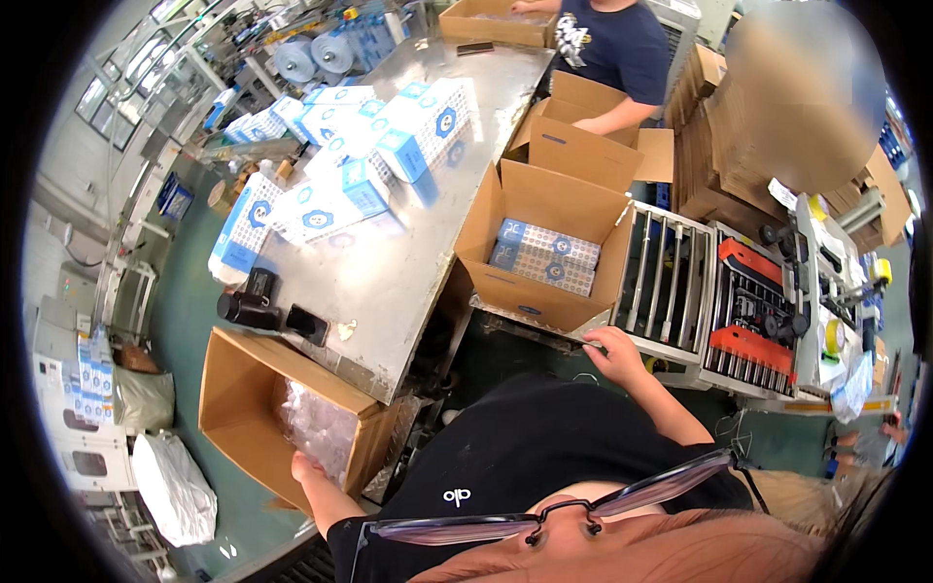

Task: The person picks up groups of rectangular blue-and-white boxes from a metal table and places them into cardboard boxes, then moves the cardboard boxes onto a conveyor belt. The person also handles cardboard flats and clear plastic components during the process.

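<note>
My left hand (309,470) is at the near rim of a cardboard box (238,389), beside clear plastic film (316,423) inside it. The fingers of that hand are mostly hidden, so its grip does not show. My right hand (618,358) is beside the near right corner of an open carton (530,194), fingers partly stretched and apart, with nothing visible in them. Blue and white patterned packs (549,255) lie flat inside this carton. It stands on the end of a roller conveyor (671,282).
A metal table (428,253) carries several blue and white packs (335,204), a phone (307,325) and a black device (251,303). Across it, another person (617,49) reaches into a second carton (578,146). Flattened cardboard (719,155) is stacked at the right.
</note>
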Available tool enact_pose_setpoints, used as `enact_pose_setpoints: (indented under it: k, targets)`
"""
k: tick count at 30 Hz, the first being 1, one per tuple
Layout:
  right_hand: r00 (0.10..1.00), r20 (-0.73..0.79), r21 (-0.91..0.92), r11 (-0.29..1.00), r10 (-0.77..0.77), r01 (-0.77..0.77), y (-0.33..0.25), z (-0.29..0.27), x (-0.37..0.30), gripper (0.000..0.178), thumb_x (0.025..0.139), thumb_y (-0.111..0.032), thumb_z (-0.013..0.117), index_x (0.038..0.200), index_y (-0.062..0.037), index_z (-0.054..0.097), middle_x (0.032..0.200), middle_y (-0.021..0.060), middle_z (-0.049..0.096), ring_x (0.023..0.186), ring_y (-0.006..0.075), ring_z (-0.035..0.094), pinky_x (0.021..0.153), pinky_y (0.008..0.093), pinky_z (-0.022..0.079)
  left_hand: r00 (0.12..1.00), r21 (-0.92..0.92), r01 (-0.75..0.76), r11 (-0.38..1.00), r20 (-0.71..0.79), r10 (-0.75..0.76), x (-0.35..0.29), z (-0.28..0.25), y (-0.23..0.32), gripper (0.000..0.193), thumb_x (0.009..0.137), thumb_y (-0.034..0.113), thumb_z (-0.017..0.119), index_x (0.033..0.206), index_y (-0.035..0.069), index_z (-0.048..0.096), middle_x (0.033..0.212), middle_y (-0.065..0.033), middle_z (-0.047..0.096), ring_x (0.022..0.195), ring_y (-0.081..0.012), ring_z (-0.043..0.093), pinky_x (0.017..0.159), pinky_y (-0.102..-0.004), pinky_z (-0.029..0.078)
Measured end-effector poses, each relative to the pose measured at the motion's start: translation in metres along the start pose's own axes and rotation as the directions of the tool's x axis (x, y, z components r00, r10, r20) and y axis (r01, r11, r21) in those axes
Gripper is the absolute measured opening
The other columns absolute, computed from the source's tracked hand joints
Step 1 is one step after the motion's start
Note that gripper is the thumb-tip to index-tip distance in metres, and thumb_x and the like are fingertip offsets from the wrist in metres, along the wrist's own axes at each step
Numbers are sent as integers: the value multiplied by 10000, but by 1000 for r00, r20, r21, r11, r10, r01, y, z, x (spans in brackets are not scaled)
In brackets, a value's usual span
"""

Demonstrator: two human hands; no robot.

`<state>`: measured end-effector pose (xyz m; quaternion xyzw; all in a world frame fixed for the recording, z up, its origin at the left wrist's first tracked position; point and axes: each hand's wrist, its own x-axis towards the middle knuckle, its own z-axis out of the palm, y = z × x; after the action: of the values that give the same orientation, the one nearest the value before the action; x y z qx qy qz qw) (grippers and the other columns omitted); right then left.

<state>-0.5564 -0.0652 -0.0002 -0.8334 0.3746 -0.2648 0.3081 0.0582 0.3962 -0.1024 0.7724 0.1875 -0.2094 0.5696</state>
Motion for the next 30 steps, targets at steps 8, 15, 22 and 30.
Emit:
enact_pose_setpoints:
  k: [8,15,22,30]
  targets:
    - [986,-72,175,975,150,-135,43,-20,-8,138,865,-93,691,989,-31,690,988,132,694,963,311,661,865,385,514,913,-605,19,796,335,234,-108,131,158,141,968,235,620,1089,163,610,768,38,603,578,-63,538,404,-183,314]
    - [999,-52,273,962,-5,19,-6,-21,25,120,880,-92,689,989,-45,697,987,121,695,950,292,667,845,367,522,489,-308,318,897,863,123,-209,352,170,208,946,143,599,1143,191,554,923,-16,610,618,-150,541,439,-249,387]
    - [990,-123,224,974,69,-40,5,-28,10,124,880,-98,685,986,-34,692,954,112,701,932,296,671,815,374,534,320,-8,202,979,946,-58,-336,526,134,165,997,178,585,1161,168,568,959,-29,662,734,-175,637,510,-298,466]
    - [876,-340,189,938,341,-292,15,-18,-37,128,882,-99,693,986,-24,700,932,114,702,864,255,691,763,322,540,209,164,-300,940,972,-103,-336,608,107,390,987,170,580,1373,168,522,1109,-50,663,899,-181,637,656,-333,512]
